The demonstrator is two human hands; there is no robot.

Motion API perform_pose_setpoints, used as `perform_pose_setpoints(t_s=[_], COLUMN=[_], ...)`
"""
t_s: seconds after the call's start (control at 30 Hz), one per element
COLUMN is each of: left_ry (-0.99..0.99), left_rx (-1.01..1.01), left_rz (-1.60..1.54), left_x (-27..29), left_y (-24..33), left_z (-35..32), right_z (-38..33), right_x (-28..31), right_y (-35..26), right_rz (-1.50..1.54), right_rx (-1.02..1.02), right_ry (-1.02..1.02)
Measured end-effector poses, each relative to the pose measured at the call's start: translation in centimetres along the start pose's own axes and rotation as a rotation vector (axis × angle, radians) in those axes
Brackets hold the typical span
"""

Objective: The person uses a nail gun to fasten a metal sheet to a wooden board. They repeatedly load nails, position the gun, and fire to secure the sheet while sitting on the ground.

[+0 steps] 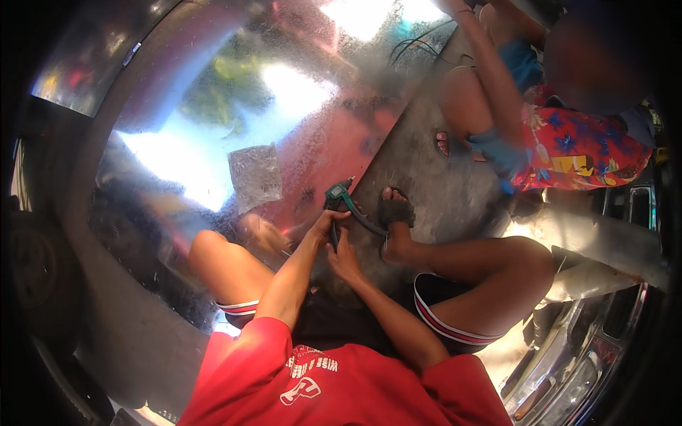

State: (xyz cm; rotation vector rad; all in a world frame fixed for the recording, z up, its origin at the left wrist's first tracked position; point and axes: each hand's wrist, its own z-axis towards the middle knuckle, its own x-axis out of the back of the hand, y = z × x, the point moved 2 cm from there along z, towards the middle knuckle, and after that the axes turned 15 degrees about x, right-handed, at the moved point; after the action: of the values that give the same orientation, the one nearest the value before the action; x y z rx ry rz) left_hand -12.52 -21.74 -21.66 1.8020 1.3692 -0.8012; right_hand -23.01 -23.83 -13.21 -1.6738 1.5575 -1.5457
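You are mid-squeeze with a green hand riveter (339, 193): both of your hands close around its long handles, the left hand (323, 226) wrapped on the upper handle and the right hand (346, 257) clamped on the lower one just below it. The tool's head sits right ahead of your knuckles, at the seam where the shiny metal sheet (213, 128) meets the grey panel (426, 177); whether its nose is seated in a hole is too small to tell. Your right foot (394, 213) rests on the grey panel just right of your hands. A small clear plastic bag (256, 176) lies on the sheet to their left. Judging by this grip, the next move calls for a firm, even squeeze with the nose held square.
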Motion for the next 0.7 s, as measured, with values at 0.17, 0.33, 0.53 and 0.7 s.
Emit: perform_pose_setpoints(t_s=[0.17,0.33,0.53,0.7], left_ry=[0.077,0.16,0.169,0.195], left_rx=[0.117,0.099,0.098,0.048], left_rz=[-0.143,-0.138,-0.185,-0.172], left_x=[-0.8,-2.0,-2.1,-2.2], left_y=[-0.8,1.6,1.5,1.9], left_z=[3.0,4.5,5.2,5.4], right_z=[0.5,2.6,3.1,3.3], right_x=[3.2,5.3,5.0,5.4], right_y=[2.7,3.1,3.5,4.0], right_rz=[0.088,0.019,0.062,0.317], right_rx=[0.009,0.036,0.091,-0.115], right_ry=[0.039,0.072,0.166,0.081])
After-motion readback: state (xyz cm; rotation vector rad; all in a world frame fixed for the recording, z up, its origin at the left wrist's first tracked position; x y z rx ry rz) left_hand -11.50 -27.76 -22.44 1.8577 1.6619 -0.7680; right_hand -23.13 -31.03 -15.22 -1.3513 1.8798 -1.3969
